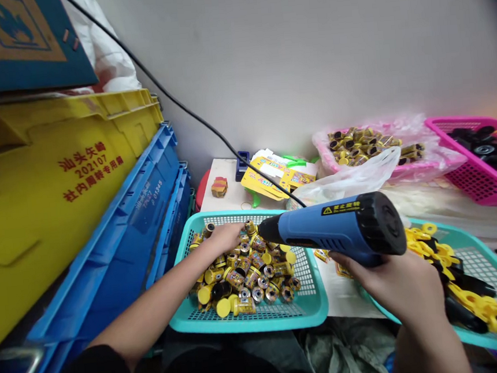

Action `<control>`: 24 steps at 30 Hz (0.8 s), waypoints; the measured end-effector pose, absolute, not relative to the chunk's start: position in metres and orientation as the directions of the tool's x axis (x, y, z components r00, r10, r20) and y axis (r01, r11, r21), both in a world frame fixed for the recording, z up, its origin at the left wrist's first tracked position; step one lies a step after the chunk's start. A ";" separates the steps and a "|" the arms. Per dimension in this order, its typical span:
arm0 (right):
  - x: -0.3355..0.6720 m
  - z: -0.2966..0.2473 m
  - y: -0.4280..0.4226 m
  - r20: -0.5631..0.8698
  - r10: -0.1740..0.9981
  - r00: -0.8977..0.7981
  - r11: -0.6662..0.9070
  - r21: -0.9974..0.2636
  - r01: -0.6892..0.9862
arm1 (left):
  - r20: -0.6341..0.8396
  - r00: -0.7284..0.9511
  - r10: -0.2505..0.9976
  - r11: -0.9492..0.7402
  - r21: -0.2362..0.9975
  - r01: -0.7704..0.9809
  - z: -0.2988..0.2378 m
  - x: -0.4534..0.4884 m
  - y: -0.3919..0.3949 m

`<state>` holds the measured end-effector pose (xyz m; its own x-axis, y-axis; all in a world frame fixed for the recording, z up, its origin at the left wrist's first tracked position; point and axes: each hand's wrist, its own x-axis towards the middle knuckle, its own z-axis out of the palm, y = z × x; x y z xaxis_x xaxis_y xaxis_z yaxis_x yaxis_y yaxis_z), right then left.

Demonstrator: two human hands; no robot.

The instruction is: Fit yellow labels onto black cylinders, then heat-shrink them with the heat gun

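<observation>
- The blue pistol-grip power tool has a dark tapering nozzle, side vents, a ribbed black rear cap and a yellow warning label.
- Many small cylindrical containers wear shiny yellow, brown and multicoloured wraps; some show yellow caps, others silvery ends with dark centres.
- The right hand is wrapped around the tool's grip; the tool's body lies above that hand, nozzle pointing left toward the other hand.
- The left hand reaches down among the containers, most of which lie on the near side of it and to its right; whether its fingers close on one, I cannot tell.
- The nozzle tip is just right of the left hand, over the containers.
- Around the left hand and the containers is a turquoise basket, left of the right hand.
- Right of the right hand, a second turquoise basket holds yellow and black plastic parts.
</observation>
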<state>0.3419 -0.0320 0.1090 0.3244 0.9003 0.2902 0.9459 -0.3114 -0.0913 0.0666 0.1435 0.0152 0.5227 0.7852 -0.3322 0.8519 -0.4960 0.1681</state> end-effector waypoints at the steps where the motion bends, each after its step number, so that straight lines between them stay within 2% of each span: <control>1: 0.338 0.109 -0.030 0.298 0.908 0.295 -0.285 -0.079 0.955 | -0.339 0.530 0.777 -0.503 0.172 0.847 0.014 0.067 0.143; 6: 0.333 0.112 -0.027 0.305 0.920 0.245 -0.238 -0.063 0.969 | -0.388 0.556 0.735 -0.519 0.207 0.830 0.014 0.067 0.150; 12: 0.343 0.121 -0.036 0.334 0.885 0.324 -0.319 -0.071 0.945 | -0.353 0.627 0.694 -0.550 0.302 0.779 0.013 0.057 0.152; 18: 0.346 0.118 -0.039 0.285 0.885 0.368 -0.364 -0.069 0.929 | -0.451 0.631 0.632 -0.545 0.320 0.775 0.014 0.070 0.162; 21: 0.347 0.118 -0.041 0.289 0.883 0.370 -0.367 -0.069 0.928 | -0.457 0.630 0.628 -0.542 0.323 0.775 0.015 0.071 0.161; 24: 0.345 0.122 -0.041 0.288 0.890 0.353 -0.348 -0.072 0.935 | -0.398 0.615 0.681 -0.518 0.332 0.788 0.015 0.068 0.152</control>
